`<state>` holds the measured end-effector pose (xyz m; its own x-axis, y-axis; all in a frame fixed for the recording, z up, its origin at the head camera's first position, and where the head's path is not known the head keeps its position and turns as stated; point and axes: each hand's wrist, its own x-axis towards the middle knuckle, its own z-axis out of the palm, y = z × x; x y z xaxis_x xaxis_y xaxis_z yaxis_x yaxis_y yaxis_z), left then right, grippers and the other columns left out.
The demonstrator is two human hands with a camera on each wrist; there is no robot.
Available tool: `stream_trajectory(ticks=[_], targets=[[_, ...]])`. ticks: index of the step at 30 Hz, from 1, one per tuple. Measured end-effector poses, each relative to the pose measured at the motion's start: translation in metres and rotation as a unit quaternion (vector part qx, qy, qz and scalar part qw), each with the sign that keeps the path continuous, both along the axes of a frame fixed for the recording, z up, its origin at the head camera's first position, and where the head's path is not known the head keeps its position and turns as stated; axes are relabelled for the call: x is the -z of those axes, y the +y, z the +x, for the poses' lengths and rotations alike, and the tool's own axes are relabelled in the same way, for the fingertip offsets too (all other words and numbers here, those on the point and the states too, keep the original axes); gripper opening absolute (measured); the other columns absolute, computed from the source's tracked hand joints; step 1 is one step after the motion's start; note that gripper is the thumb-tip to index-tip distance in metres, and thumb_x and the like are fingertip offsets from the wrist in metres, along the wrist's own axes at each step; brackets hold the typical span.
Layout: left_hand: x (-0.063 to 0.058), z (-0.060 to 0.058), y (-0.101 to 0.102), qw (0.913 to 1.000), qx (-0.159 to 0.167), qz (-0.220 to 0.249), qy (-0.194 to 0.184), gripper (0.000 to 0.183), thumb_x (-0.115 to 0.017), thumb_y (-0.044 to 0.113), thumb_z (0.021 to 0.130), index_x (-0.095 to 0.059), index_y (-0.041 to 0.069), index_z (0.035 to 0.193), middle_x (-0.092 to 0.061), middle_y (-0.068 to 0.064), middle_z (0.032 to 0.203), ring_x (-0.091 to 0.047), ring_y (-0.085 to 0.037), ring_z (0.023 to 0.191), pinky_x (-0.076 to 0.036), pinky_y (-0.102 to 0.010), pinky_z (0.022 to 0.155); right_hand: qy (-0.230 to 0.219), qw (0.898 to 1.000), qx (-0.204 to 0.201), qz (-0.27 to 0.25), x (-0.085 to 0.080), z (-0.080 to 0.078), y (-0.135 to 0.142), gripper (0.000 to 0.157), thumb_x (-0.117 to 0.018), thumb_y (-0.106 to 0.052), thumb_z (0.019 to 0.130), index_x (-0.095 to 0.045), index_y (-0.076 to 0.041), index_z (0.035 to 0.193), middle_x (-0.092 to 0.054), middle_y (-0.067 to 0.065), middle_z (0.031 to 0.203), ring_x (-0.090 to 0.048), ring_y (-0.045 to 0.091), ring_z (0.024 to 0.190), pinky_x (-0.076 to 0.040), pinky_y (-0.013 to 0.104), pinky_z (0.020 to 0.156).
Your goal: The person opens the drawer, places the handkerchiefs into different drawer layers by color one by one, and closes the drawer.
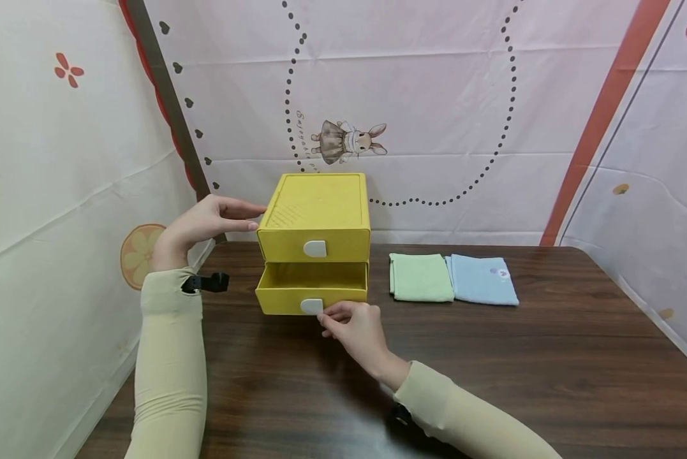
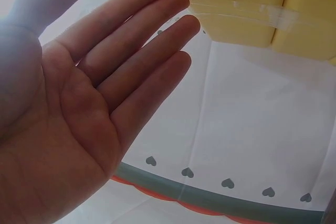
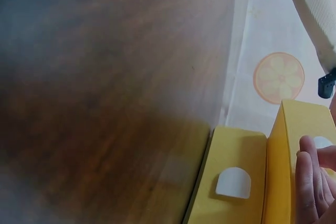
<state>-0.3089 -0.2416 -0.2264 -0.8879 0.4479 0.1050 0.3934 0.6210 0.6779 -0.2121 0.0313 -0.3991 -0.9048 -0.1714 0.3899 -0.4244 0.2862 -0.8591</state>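
A yellow two-drawer storage box stands on the table, its lower drawer pulled partway out and its upper drawer closed. Each drawer front carries a white tab handle. My right hand pinches the right edge of the lower drawer's handle between thumb and fingers. At the box's upper left side, my left hand touches the edge with its fingertips. The left wrist view shows the left palm with the fingers nearly straight. The inside of the lower drawer is only partly visible.
A folded green cloth and a folded blue cloth lie side by side to the right of the box. The dark wooden table is bordered by a printed fabric backdrop behind and at both sides.
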Motion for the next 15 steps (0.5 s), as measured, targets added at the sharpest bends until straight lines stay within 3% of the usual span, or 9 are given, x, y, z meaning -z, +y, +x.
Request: stream_trajectory(ticks=[15], targets=[[0.000,0.001,0.001,1.0000,0.001,-0.004,0.005,0.046,-0.066,0.032,0.079,-0.057,0.015,0.120,-0.057,-0.002,0.120,-0.052,-0.017,0.110,-0.042,-0.041,0.091,0.008,1.000,-0.011,0.002,0.000,0.012,0.001,0.013,-0.066,-0.028,0.079,-0.069,-0.015,0.080,-0.067,-0.002,0.069,-0.062,0.003,0.053,-0.049,0.023,0.047]])
